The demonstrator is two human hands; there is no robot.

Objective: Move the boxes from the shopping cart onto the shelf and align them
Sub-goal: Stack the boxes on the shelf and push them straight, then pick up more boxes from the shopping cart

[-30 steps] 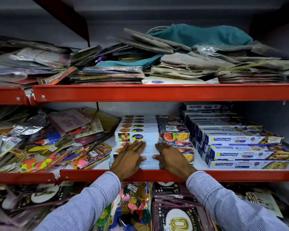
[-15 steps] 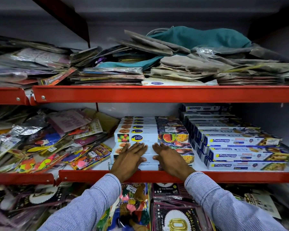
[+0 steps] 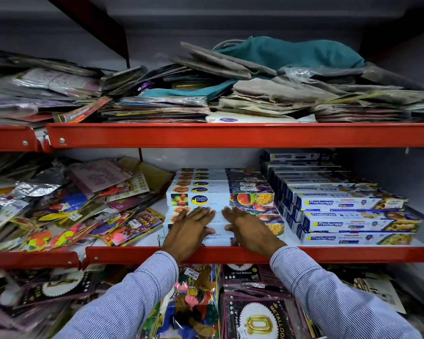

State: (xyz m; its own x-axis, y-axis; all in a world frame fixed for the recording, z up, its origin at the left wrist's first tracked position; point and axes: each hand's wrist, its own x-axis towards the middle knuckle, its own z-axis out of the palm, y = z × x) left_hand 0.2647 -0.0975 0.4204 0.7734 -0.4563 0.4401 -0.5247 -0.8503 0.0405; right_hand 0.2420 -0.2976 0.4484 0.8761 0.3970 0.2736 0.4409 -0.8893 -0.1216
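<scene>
A stack of long white cling-film boxes (image 3: 220,192) with fruit pictures lies on the middle red shelf (image 3: 328,255), stepped back row behind row. My left hand (image 3: 190,232) and my right hand (image 3: 249,231) lie flat, fingers spread, side by side against the front faces of the lowest boxes in that stack. Neither hand grips a box. The front lower boxes are partly hidden by my hands. No shopping cart is in view.
Blue and white Freshwrapp boxes (image 3: 353,222) are stacked just right of the cling-film stack. Loose balloon and party packets (image 3: 71,204) crowd the shelf's left part. The upper shelf (image 3: 230,134) holds piled bags and packets. Foil balloon packs (image 3: 255,319) fill the space below.
Both hands stay flat on the front boxes, shifted only slightly. The stack looks the same.
</scene>
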